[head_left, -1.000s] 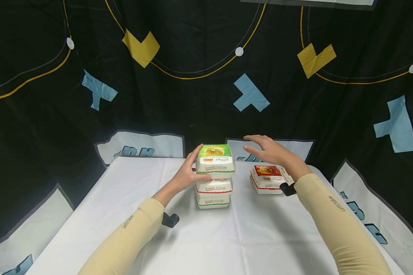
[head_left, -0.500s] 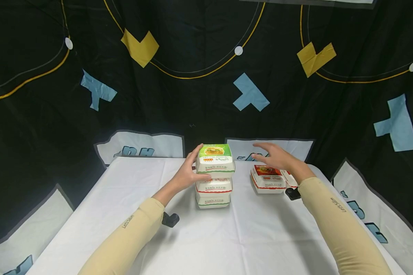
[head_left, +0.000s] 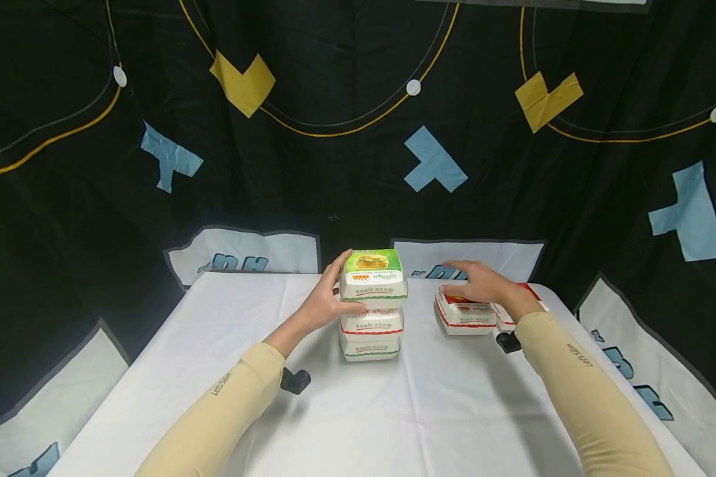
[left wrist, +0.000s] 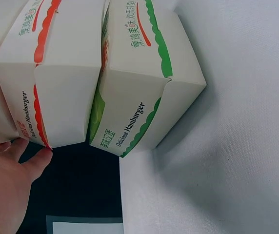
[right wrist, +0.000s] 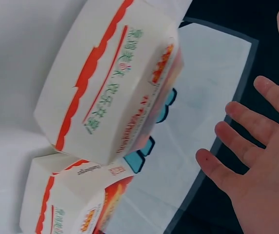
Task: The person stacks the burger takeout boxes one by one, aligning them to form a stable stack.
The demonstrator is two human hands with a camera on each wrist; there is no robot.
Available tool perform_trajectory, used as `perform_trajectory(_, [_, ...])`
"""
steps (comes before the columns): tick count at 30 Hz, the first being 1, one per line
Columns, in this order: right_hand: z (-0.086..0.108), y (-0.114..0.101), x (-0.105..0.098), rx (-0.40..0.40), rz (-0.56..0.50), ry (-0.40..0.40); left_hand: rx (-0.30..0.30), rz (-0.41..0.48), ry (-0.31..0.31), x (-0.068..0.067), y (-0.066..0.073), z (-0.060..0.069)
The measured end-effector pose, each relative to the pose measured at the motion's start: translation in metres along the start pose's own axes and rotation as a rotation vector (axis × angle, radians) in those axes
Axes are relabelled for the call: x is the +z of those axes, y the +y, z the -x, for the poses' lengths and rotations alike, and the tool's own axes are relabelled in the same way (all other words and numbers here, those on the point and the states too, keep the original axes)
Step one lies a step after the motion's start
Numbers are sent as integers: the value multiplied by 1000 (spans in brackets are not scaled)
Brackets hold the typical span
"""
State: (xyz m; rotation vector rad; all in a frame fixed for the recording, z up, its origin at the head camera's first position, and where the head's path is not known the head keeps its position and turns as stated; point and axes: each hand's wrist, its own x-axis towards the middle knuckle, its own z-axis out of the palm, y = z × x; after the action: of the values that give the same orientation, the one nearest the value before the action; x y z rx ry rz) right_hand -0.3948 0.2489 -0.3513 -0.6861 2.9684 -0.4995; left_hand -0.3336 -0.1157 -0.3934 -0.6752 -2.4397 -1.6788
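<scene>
Three burger boxes stand stacked mid-table: a green-topped box [head_left: 372,278] above a red-trimmed box [head_left: 371,323] and a green-trimmed box [head_left: 370,349]. My left hand [head_left: 324,301] grips the stack's left side at the top box, thumb across its front lower edge. In the left wrist view, fingertips of the left hand [left wrist: 8,180] touch near the red-trimmed box [left wrist: 56,73]. My right hand [head_left: 488,286] hovers with spread fingers over a red-topped box [head_left: 467,318]; the right wrist view shows a gap between the hand [right wrist: 266,146] and that box [right wrist: 105,83].
Another red-trimmed box [head_left: 504,319] stands right of the red-topped one, partly hidden by the right hand and wrist. A white cloth covers the table [head_left: 358,424]. Behind it hangs a black curtain [head_left: 334,185] with yellow and blue tape pieces.
My right hand has moved right and down, lower over the red-topped box. The left hand and the stack have kept their place.
</scene>
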Motion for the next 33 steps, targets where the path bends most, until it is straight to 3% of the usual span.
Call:
perform_trajectory(15, [0, 16, 18, 93, 47, -124, 7, 15, -12, 1, 0, 0])
perform_trajectory(22, [2, 18, 23, 74, 65, -178, 11, 17, -16, 1, 1, 0])
perform_trajectory(33, [5, 23, 29, 134, 113, -258, -2, 4, -9, 1, 2, -1])
